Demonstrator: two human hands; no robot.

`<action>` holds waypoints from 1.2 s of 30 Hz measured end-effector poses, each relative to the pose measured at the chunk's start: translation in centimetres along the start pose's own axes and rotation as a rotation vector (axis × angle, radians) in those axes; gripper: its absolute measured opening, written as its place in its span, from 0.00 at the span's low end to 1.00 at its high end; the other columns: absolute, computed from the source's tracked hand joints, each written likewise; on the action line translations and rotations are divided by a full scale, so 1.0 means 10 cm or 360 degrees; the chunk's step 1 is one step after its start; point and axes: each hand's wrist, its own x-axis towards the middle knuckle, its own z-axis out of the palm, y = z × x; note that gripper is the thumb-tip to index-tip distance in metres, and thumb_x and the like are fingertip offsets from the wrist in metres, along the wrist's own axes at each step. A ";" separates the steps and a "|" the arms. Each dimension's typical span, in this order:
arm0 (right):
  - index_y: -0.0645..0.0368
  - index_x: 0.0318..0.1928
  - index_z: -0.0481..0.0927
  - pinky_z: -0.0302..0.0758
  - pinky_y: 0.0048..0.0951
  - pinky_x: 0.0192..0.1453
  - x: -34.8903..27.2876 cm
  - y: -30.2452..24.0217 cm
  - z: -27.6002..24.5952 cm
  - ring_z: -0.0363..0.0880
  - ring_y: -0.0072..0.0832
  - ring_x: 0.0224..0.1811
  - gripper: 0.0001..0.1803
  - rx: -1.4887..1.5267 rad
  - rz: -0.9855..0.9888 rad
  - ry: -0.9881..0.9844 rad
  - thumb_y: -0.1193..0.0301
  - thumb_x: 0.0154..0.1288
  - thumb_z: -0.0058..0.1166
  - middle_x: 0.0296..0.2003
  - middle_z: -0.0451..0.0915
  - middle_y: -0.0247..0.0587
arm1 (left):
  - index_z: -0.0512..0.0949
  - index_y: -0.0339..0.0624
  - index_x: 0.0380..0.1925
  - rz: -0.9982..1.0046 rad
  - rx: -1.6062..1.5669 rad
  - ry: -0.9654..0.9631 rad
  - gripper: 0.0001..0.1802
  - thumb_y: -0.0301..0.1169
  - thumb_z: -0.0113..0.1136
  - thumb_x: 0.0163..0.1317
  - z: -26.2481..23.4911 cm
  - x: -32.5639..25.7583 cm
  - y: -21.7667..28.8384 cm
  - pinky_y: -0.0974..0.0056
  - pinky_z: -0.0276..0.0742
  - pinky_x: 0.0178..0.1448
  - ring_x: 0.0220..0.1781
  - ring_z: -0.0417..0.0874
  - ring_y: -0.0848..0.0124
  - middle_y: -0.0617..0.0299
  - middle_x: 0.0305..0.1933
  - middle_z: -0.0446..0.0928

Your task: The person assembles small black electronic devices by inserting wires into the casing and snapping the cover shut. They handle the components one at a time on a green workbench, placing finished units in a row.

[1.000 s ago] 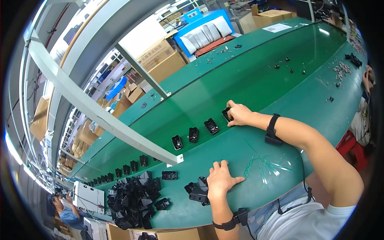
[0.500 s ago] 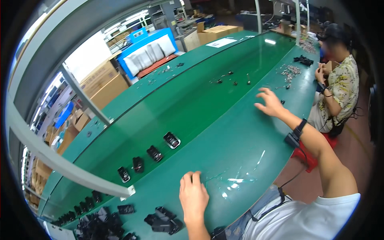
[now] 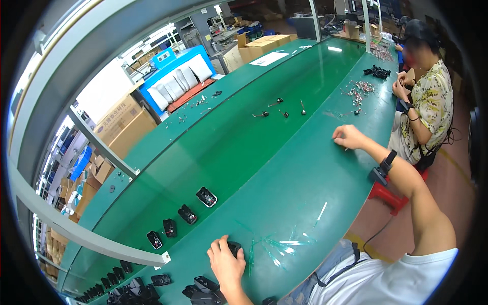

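Note:
My left hand (image 3: 226, 264) rests low over the green table, its fingers curled around a black plastic housing (image 3: 235, 248) that shows past the fingertips. Much of that housing is hidden under the hand. Further out to the right, my right hand (image 3: 352, 137) is closed just above the table, fingertips pressed together; whatever it may hold is too small to make out. Between me and the left hand's right side lie several thin clear strips (image 3: 284, 245). Beyond the left hand, a row of black housings with small parts inside, such as this housing (image 3: 207, 196), stands on the green belt (image 3: 239, 152).
A pile of black housings (image 3: 137, 293) lies at the lower left, beside a grey metal post (image 3: 91, 239). Small wired parts (image 3: 284, 114) sit on the belt. A heap of small components (image 3: 362, 89) lies before a seated co-worker (image 3: 427, 91) at the right.
My right hand has gone from spread fingers to a closed pinch; the small black part beside it no longer shows. My left hand has shifted left and nearer, with a black housing now showing beside it.

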 end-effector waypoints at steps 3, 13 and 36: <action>0.60 0.51 0.81 0.83 0.30 0.38 0.30 -0.81 0.27 0.85 0.23 0.30 0.12 0.0778 0.0028 -0.0443 0.71 0.72 0.51 0.31 0.84 0.40 | 0.75 0.41 0.54 -0.0026 -0.0133 0.0264 0.27 0.33 0.71 0.54 0.00 0.04 -0.03 0.52 0.76 0.56 0.49 0.79 0.49 0.48 0.49 0.78; 0.65 0.49 0.82 0.82 0.25 0.52 -0.08 -2.65 1.21 0.85 0.24 0.45 0.10 0.1931 -0.0124 -0.1393 0.78 0.70 0.52 0.41 0.83 0.40 | 0.71 0.39 0.59 -0.0368 -0.1589 -0.0011 0.25 0.30 0.66 0.64 0.10 0.13 0.01 0.72 0.70 0.32 0.34 0.77 0.76 0.61 0.48 0.73; 0.63 0.42 0.85 0.83 0.23 0.48 -0.49 -2.70 1.16 0.85 0.22 0.42 0.08 0.1995 -0.0417 -0.1023 0.73 0.65 0.66 0.41 0.81 0.38 | 0.62 0.35 0.68 0.0225 -0.0949 0.0123 0.51 0.29 0.83 0.45 0.26 0.12 0.33 0.63 0.83 0.51 0.47 0.84 0.66 0.48 0.53 0.78</action>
